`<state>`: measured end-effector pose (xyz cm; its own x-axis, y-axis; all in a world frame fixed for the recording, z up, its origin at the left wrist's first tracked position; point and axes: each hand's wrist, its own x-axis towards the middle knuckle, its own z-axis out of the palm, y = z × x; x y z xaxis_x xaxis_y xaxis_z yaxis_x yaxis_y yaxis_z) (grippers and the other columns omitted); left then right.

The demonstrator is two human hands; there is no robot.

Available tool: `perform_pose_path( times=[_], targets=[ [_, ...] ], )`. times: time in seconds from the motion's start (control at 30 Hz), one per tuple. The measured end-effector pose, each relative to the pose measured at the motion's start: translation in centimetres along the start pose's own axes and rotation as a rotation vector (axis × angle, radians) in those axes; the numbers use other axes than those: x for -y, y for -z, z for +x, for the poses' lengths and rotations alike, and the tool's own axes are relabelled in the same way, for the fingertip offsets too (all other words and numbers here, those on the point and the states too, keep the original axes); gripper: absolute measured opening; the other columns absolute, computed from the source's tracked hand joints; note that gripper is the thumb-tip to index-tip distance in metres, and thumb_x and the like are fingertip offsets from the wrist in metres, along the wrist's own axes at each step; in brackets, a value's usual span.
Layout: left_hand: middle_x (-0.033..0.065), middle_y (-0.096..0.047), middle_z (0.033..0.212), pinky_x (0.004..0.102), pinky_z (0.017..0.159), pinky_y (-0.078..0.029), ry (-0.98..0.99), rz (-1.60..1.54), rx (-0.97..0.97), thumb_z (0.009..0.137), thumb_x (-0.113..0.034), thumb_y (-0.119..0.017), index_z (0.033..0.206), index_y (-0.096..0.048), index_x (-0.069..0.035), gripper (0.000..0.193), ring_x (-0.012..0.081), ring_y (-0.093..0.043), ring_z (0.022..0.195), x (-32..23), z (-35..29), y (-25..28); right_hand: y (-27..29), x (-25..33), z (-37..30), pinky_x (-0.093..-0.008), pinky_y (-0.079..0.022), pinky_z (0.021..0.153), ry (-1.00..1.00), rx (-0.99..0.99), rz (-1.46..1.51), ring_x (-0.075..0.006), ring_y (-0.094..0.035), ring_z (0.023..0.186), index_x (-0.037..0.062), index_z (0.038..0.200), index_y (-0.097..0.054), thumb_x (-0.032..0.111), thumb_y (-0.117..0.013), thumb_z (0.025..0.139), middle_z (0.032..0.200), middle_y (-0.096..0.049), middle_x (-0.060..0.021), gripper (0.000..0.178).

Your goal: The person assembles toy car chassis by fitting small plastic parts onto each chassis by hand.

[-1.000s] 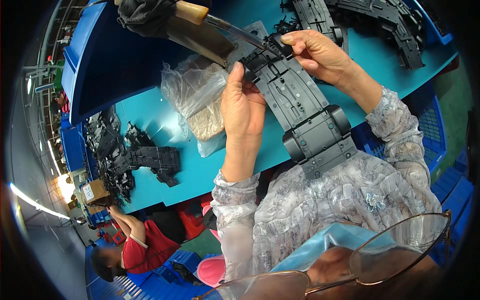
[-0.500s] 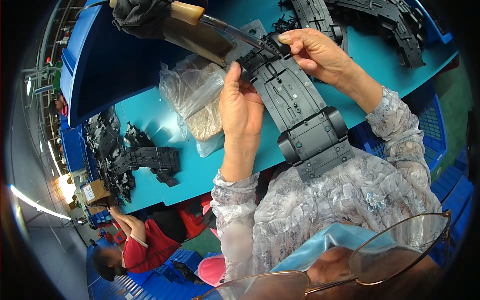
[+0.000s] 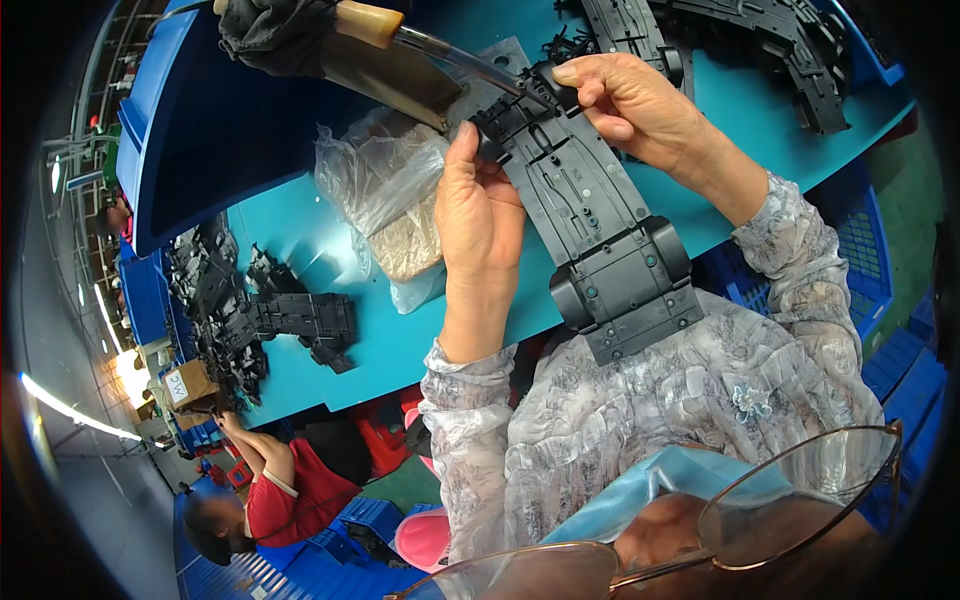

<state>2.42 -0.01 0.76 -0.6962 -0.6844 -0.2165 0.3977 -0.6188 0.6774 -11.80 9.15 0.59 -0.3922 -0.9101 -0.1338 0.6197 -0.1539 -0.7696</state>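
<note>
Both my hands hold a long black plastic chassis (image 3: 585, 200) with moulded wheel-arch shapes, screw bosses and small fittings. It slants from the upper middle down toward my lap. My left hand (image 3: 480, 220) grips its far left corner, thumb on top and fingers partly hidden underneath. My right hand (image 3: 640, 110) pinches the rounded piece at its far right corner between thumb and fingers. Above the far end, a tool with a wooden handle (image 3: 368, 24) and a long metal shaft (image 3: 450, 55) points down at the chassis; whether its tip touches cannot be made out. No hand is on the tool.
Clear plastic bags (image 3: 395, 215) with tan contents lie left of my left hand. A blue bin (image 3: 160, 130) and dark cloth (image 3: 275, 38) stand beyond. Black parts pile up on the teal table (image 3: 400, 350) at left and far right. A person in red (image 3: 300, 490) sits at lower left.
Very little differs. The chassis and my left hand have shifted slightly left, with the grip of both hands unchanged.
</note>
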Motion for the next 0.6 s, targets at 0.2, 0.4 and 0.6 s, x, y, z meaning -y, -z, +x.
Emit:
perform_pose_path(
  times=[0.2, 0.4, 0.6],
  targets=[
    [0.0050, -0.056, 0.093, 0.0298, 0.080, -0.042, -0.010, -0.035, -0.018, 0.081, -0.016, -0.052, 0.092, -0.051, -0.001, 0.018, 0.0138, -0.051, 0.088, 0.3, 0.2, 0.5, -0.3, 0.1, 0.0, -0.0137, -0.027, 0.033, 0.007, -0.019, -0.077, -0.0027, -0.038, 0.037, 0.0018, 0.067, -0.053, 0.016, -0.057, 0.078, 0.057, -0.049, 0.0001, 0.018],
    [0.0056, -0.056, 0.087, 0.0317, 0.070, -0.046, 0.067, -0.047, -0.036, 0.082, -0.019, -0.051, 0.089, -0.052, -0.002, 0.018, 0.0148, -0.053, 0.074, 1.3, -0.2, -0.5, 1.1, 0.0, 0.4, -0.0136, -0.026, 0.031, -0.085, -0.044, -0.088, -0.0027, -0.035, 0.036, 0.0008, 0.069, -0.053, 0.014, -0.056, 0.077, 0.058, -0.051, -0.0001, 0.016],
    [0.0035, -0.052, 0.071, 0.0260, 0.053, -0.044, 0.186, 0.023, 0.031, 0.081, -0.028, -0.054, 0.080, -0.053, -0.004, 0.023, 0.0116, -0.048, 0.059, 3.2, -1.3, 0.7, 2.8, 0.4, -1.5, -0.0138, -0.024, 0.028, -0.141, -0.126, -0.075, -0.0019, -0.033, 0.034, 0.0018, 0.069, -0.053, 0.012, -0.056, 0.076, 0.060, -0.051, 0.0008, 0.013]
  ],
)
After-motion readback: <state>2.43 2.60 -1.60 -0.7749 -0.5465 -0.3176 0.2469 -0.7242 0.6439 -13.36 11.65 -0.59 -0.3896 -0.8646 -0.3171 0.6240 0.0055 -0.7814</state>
